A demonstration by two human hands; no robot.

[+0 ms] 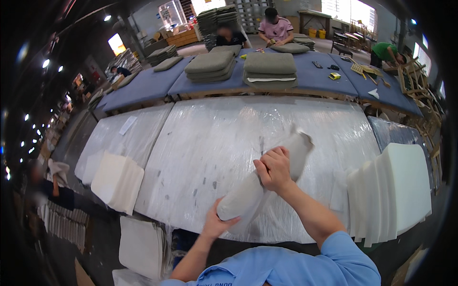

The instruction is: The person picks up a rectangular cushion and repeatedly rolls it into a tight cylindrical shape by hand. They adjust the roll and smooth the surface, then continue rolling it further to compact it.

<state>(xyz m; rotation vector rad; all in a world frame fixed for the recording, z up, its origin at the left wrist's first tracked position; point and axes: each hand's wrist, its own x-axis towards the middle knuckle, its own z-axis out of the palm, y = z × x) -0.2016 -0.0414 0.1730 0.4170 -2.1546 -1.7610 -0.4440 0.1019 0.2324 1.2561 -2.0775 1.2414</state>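
Note:
Over the plastic-wrapped table [200, 157] I hold a pale grey cushion [242, 194], slanting from near left to far right. Its near end is rounded and filled out, while its far end is loose, rumpled cloth with a ragged-looking edge. My right hand [275, 167] is closed in a fist around the cushion's middle, bunching the cloth. At the near end my left hand [220, 221] cups the cushion, thumb on the near side and fingers mostly behind it. Whether the far end is an open cover cannot be made out.
White foam pads stand stacked at the right [393, 190] and left [117, 181]; more pads [140, 245] lie lower left. Beyond, a blue table [324, 71] bears grey-green cushion stacks [269, 66]. Several people work around, one in pink [276, 29] across the blue table.

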